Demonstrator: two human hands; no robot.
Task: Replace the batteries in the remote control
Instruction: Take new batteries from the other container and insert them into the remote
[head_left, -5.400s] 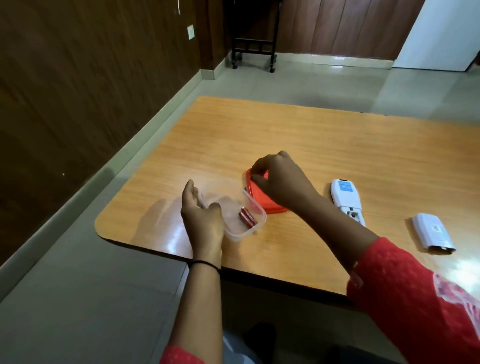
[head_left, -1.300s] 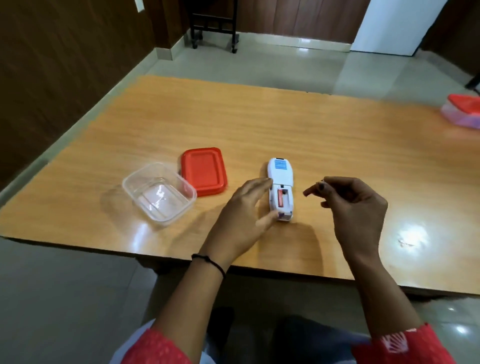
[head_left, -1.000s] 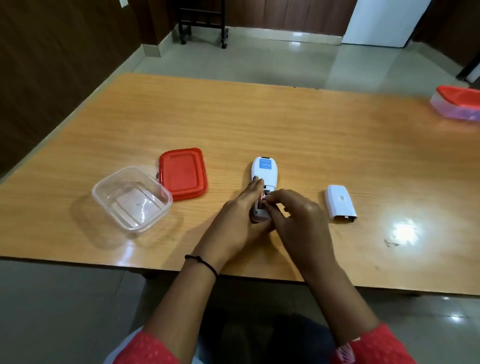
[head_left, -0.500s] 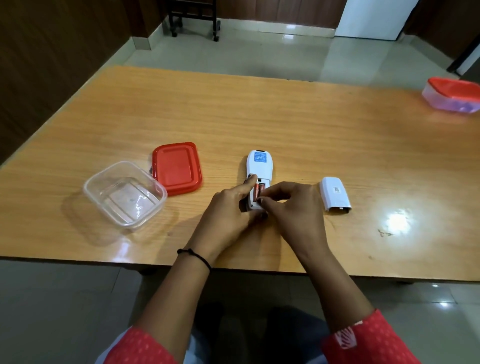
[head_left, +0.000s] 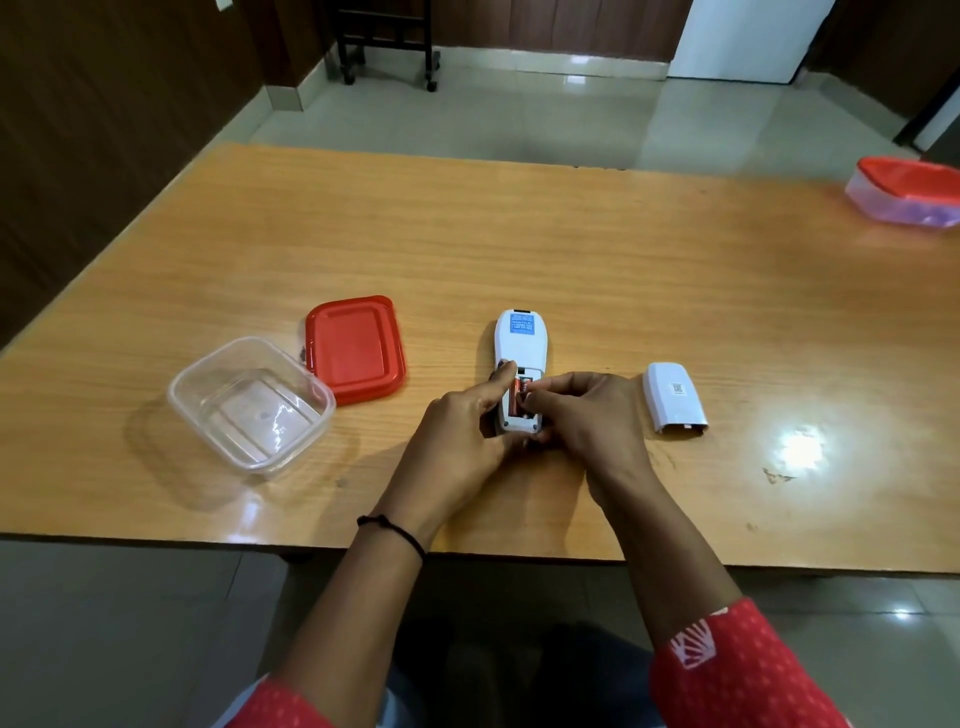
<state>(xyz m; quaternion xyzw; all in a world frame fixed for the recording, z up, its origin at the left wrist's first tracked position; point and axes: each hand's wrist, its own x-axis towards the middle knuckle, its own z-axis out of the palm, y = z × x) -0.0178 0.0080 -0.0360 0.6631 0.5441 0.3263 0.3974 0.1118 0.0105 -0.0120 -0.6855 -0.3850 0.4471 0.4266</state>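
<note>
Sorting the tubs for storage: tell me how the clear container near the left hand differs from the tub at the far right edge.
The clear container is open and empty, its red lid lying beside it; the far tub has its red lid on. The clear container sits near the front edge, the far tub at the table's right edge. Both are plastic.

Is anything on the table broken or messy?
Nothing looks broken or spilled. The remote lies face down with its battery cover off beside it, which fits swapping batteries. The clear box is empty, its red lid next to it. Both hands, left and right, work at the open compartment.
</note>
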